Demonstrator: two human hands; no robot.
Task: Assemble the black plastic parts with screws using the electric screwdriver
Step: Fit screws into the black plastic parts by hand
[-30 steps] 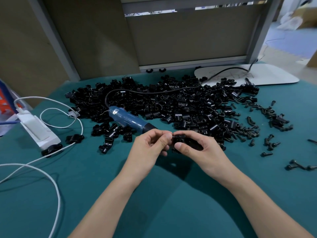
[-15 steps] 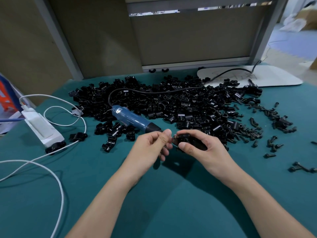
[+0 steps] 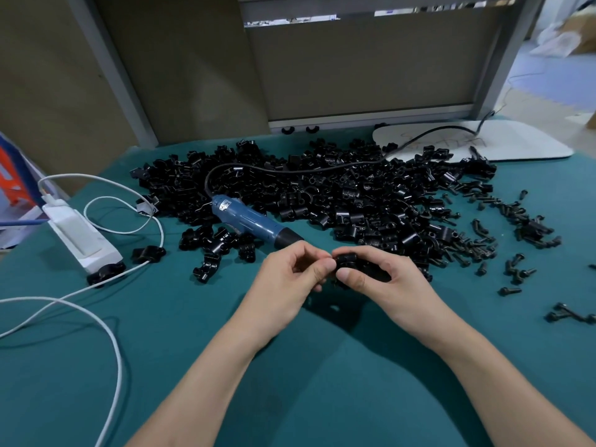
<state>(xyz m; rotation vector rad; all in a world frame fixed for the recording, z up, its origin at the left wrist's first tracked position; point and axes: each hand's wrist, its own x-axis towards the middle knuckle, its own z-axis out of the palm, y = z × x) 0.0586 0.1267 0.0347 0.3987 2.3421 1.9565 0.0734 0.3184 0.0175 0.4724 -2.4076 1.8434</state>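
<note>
My right hand (image 3: 383, 285) grips a black plastic part (image 3: 353, 263) just above the green table, thumb on its near side. My left hand (image 3: 290, 279) meets it from the left, thumb and forefinger pinched at the part's left end; what they pinch is hidden, probably a screw. The blue electric screwdriver (image 3: 251, 222) lies on the table just behind my left hand, tip toward my hands, its black cable running back over a large pile of black plastic parts (image 3: 338, 195). Loose black screws (image 3: 512, 240) lie scattered to the right.
A white power adapter (image 3: 82, 243) with white cables (image 3: 106, 321) lies at the left. Several assembled black parts (image 3: 213, 250) sit left of the screwdriver. A white board (image 3: 503, 143) lies at the back right, with grey partition panels behind the table.
My hands have stayed together with the part; the left fingers shifted slightly against its end. The camera view moved a little.
</note>
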